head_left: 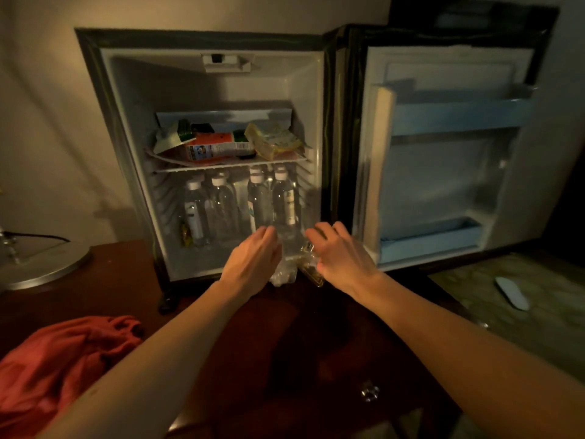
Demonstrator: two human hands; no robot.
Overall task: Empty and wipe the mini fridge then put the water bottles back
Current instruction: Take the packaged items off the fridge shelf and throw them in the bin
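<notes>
The mini fridge (202,39) stands open on a dark wooden top, its door (443,185) swung out to the right. Under the wire shelf (228,167) several clear water bottles (196,210) stand upright. Both hands are at the fridge's front bottom edge. My left hand (253,258) lies over a tilted clear water bottle (282,274) whose base sticks out below it. My right hand (343,258) curls over a clear yellowish item (312,274) right beside that bottle. What that item is cannot be made out.
Food packets and a carton (215,147) lie on the upper shelf. A red cloth (63,359) is bunched at the near left of the wooden top (126,296). A round metal base (41,267) sits far left. A white oblong object (511,293) lies on the patterned surface at right.
</notes>
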